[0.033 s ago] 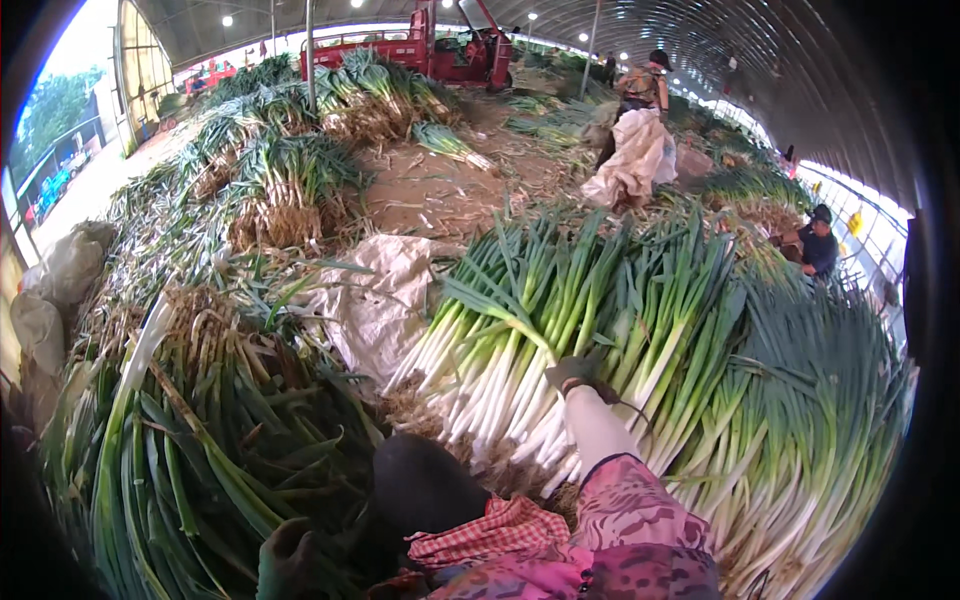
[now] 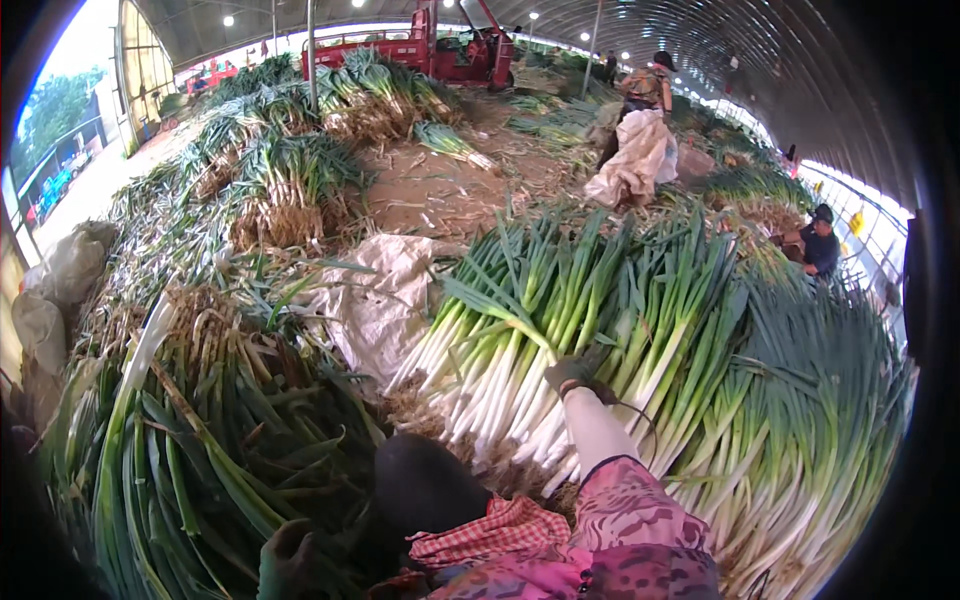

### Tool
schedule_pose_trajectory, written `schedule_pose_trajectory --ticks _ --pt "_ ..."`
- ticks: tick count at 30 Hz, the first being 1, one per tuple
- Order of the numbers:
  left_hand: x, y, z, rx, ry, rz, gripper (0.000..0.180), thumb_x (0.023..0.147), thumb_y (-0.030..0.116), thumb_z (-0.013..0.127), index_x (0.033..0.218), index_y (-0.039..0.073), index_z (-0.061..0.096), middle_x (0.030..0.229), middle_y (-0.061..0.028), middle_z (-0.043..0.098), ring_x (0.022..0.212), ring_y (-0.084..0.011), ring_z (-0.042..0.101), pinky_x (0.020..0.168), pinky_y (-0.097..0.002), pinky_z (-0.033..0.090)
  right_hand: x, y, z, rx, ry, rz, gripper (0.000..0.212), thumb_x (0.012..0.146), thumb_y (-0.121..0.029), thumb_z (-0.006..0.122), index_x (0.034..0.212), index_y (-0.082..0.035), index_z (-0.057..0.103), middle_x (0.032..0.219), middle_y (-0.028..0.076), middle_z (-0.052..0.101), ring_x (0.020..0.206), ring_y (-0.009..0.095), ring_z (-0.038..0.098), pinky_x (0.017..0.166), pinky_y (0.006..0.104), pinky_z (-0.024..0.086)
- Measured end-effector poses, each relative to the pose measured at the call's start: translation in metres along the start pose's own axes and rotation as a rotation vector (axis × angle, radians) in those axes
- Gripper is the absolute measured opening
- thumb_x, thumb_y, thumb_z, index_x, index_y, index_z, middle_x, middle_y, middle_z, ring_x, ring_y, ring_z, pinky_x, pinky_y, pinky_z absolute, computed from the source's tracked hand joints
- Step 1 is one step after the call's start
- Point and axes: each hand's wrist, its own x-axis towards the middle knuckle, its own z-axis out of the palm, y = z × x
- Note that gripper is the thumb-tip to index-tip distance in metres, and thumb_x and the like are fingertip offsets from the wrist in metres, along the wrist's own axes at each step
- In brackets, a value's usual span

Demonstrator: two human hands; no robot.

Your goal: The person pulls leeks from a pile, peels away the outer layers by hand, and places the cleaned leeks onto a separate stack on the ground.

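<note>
Long green onions [image 2: 535, 390] lie side by side in a wide layer before me, white stems and roots toward me, dark green leaves pointing away. Over this layer reaches my right hand [image 2: 578, 373], in a dark glove, closed round the stem of a green onion [image 2: 515, 322] that slants across the others. My left hand [image 2: 287, 560], also gloved, is low at the left with fingers curled; whatever may be in them is hidden. It is beside a heap of untrimmed green onions [image 2: 215, 440] with brownish roots and loose leaves. A thin dark cord [image 2: 645, 412] shows near my right wrist.
My dark knee [image 2: 425, 485] and a red checked cloth [image 2: 490, 535] are between the heap and the layer. A pale sack [image 2: 375, 300] lies beyond. Root-ended bundles [image 2: 285, 200], a red cargo vehicle [image 2: 420, 50], one person with a sack [image 2: 645, 95] and another crouching [image 2: 820, 245] are farther off.
</note>
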Motion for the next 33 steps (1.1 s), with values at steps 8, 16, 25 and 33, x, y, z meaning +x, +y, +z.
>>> schedule_pose_trajectory --ticks 8,16,25,33 --pt "0.008 -0.004 0.011 -0.067 -0.047 0.025 0.031 0.095 0.015 0.063 0.121 0.0 0.061 0.106 -0.005 0.067 0.093 -0.0123 0.06 0.082 -0.0256 0.048 0.073 -0.006 0.057 0.193 0.118 -0.217 0.044 0.083 -0.038 0.053 0.106 -0.006 0.071 0.109 0.018 0.069 0.105 0.032 0.066 0.09 0.0432 0.051" --pt "0.025 0.003 0.049 -0.013 -0.295 0.007 0.031 0.094 0.016 0.063 0.12 -0.001 0.06 0.101 -0.0035 0.067 0.087 -0.0087 0.059 0.077 -0.0253 0.048 0.045 0.012 0.104 -0.595 -0.081 -0.232 0.05 0.082 -0.05 0.056 0.117 -0.017 0.07 0.125 0.009 0.064 0.11 0.038 0.061 0.071 0.0669 0.047" --pt "0.012 -0.03 0.041 -0.155 -0.185 -0.153 0.032 0.095 0.016 0.062 0.122 -0.001 0.06 0.106 -0.0052 0.067 0.092 -0.0122 0.06 0.082 -0.0263 0.049 0.014 0.044 0.037 -0.339 -0.405 -0.353 0.061 0.072 -0.058 0.067 0.112 -0.012 0.071 0.094 0.009 0.073 0.084 0.03 0.069 0.071 0.0531 0.051" --pt "0.024 -0.027 0.057 -0.248 -0.279 -0.102 0.034 0.095 0.017 0.063 0.125 0.001 0.06 0.112 -0.0066 0.066 0.098 -0.0126 0.061 0.087 -0.0233 0.047 0.004 0.02 0.128 0.814 -0.728 -0.194 0.034 0.081 -0.037 0.072 0.096 -0.007 0.072 0.078 0.006 0.069 0.071 0.017 0.066 0.062 0.0314 0.054"
